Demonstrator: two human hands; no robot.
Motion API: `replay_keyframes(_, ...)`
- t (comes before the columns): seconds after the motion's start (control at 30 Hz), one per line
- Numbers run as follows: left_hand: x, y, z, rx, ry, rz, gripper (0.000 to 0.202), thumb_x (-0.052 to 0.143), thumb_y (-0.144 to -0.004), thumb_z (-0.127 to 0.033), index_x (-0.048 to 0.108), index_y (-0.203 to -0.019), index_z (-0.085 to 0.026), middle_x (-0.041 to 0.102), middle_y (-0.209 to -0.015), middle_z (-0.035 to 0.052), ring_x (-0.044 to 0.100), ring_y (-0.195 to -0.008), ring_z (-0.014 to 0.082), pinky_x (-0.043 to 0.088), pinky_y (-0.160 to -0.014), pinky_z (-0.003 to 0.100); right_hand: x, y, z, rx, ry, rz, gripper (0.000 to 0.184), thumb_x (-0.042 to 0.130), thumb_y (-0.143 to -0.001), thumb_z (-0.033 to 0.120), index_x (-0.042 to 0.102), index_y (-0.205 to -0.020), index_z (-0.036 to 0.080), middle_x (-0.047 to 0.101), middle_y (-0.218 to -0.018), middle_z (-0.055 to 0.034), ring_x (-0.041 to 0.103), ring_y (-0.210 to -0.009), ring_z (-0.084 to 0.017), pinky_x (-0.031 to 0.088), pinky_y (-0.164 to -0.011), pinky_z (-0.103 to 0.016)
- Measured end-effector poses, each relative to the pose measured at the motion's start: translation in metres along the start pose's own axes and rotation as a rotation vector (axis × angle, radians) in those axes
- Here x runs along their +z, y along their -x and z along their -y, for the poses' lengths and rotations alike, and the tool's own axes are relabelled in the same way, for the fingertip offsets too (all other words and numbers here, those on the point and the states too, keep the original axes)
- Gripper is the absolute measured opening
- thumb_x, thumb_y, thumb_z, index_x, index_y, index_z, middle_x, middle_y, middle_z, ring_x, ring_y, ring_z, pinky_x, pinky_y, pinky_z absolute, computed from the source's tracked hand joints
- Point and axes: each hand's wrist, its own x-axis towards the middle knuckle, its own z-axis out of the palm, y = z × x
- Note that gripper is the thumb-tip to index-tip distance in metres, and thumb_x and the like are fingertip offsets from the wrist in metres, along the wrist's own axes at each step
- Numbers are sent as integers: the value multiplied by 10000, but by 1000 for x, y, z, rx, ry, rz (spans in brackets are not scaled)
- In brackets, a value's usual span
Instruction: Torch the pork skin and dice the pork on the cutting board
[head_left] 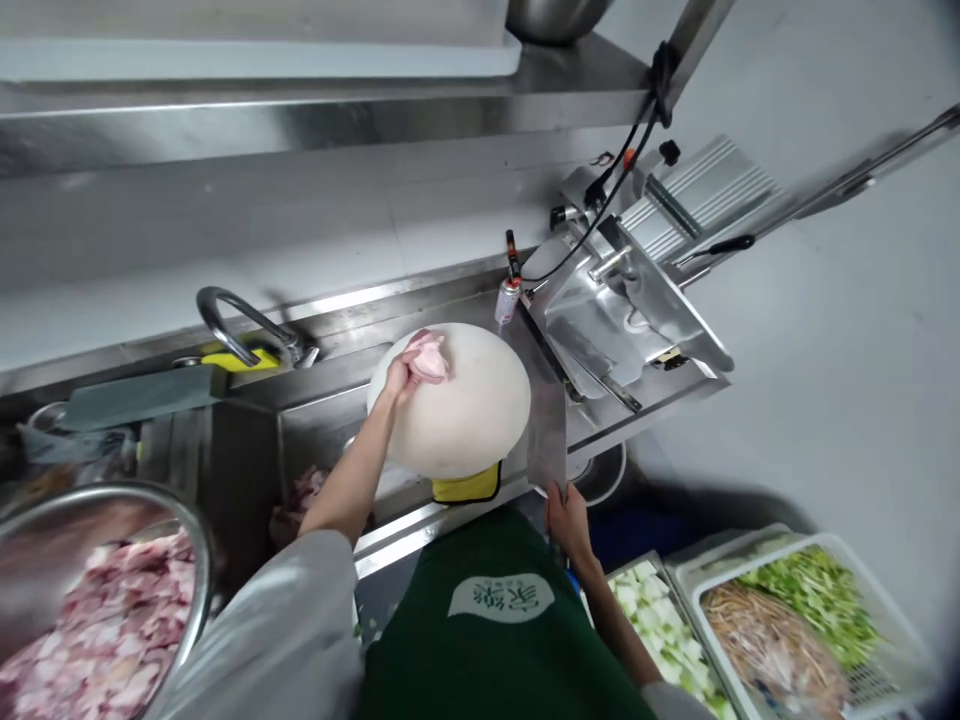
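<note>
My left hand (pixel 400 378) is closed on a pale pink piece of raw meat (pixel 430 358) at the upper left of a round white cutting board (pixel 472 410). My right hand (pixel 568 518) grips the handle of a cleaver (pixel 548 432), whose broad blade points away from me just right of the board. A yellow cloth (pixel 466 487) with a dark edge shows under the board's near side. More raw meat (pixel 306 492) lies in the sink, partly hidden by my left arm.
A big steel bowl (pixel 201 560) of cut meat stands at left. Behind the sink are a curved faucet (pixel 238 338) and a grey-green slab (pixel 142 396). A slicing machine (pixel 637 300) and a gas canister (pixel 508 300) sit at right. Vegetable crates (pixel 892 600) stand lower right; a steel shelf (pixel 322 125) hangs overhead.
</note>
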Motion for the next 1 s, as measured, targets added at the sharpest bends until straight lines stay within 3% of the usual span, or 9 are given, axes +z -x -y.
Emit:
replay_keyframes(0.13, 10, 43, -16, -44, 219, 151, 523, 593, -828, -416, 678, -1257, -129, 739, -1206, 154, 708, -1112, 321, 591, -913, 448, -5, -36, 2, 6, 33, 147, 373, 553, -898, 602, 480, -781, 256, 514, -482, 62, 464, -365, -139, 377, -386, -264)
replay_keyframes(0.27, 29, 75, -21, 9, 299, 159, 596, 540, -894, -583, 620, -1368, -230, 651, -1411, 141, 645, -1257, 350, 607, -867, 481, -4, -64, 7, -55, 87, 269, 347, 517, -920, 570, 481, -780, 255, 518, -477, 57, 498, -373, -149, 404, -416, -270)
replay_keyframes(0.37, 36, 88, -27, -22, 215, 110, 542, 615, -892, -394, 562, -1418, -277, 623, -1455, 113, 667, -1224, 306, 627, -801, 409, -2, -78, 10, -94, 108, 306, 353, 510, -915, 588, 495, -797, 255, 518, -478, 56, 504, -363, -156, 400, -413, -276)
replay_keyframes(0.47, 37, 97, -43, -54, 93, 115, 707, 610, -777, -122, 518, -1459, -283, 636, -1434, 104, 709, -1133, 277, 635, -732, 353, 0, -84, 10, -102, 101, 333, 381, 510, -902, 626, 505, -818, 254, 529, -487, 50, 502, -358, -159, 397, -405, -281)
replay_keyframes(0.6, 38, 110, -60, -59, 113, 175, 812, 536, -642, -125, 529, -1452, -193, 690, -1314, 152, 718, -1097, 330, 630, -646, 357, 1, -86, 4, -83, 96, 363, 391, 509, -895, 642, 484, -807, 261, 509, -466, 57, 493, -345, -162, 394, -393, -285)
replay_keyframes(0.77, 46, 122, -45, -237, 193, 181, 876, 491, -536, -192, 554, -1404, -92, 737, -1094, 180, 742, -970, 350, 609, -572, 369, 2, -85, -6, -54, 71, 351, 384, 522, -891, 633, 474, -793, 265, 502, -458, 59, 471, -342, -152, 382, -382, -278)
replay_keyframes(0.87, 52, 122, -33, -300, 261, 252, 888, 486, -555, -201, 536, -1433, -77, 727, -1150, 196, 740, -991, 355, 599, -572, 366, 2, -84, -9, -53, 45, 334, 371, 529, -893, 617, 458, -791, 267, 507, -477, 60, 466, -354, -145, 380, -376, -272)
replay_keyframes(1.0, 53, 115, -16, -366, 299, 284, 825, 495, -601, -236, 545, -1413, -97, 727, -1150, 189, 731, -997, 395, 610, -620, 470, -1, -81, -6, -25, 29, 303, 362, 530, -896, 606, 440, -781, 274, 480, -457, 67, 462, -350, -151, 366, -369, -276)
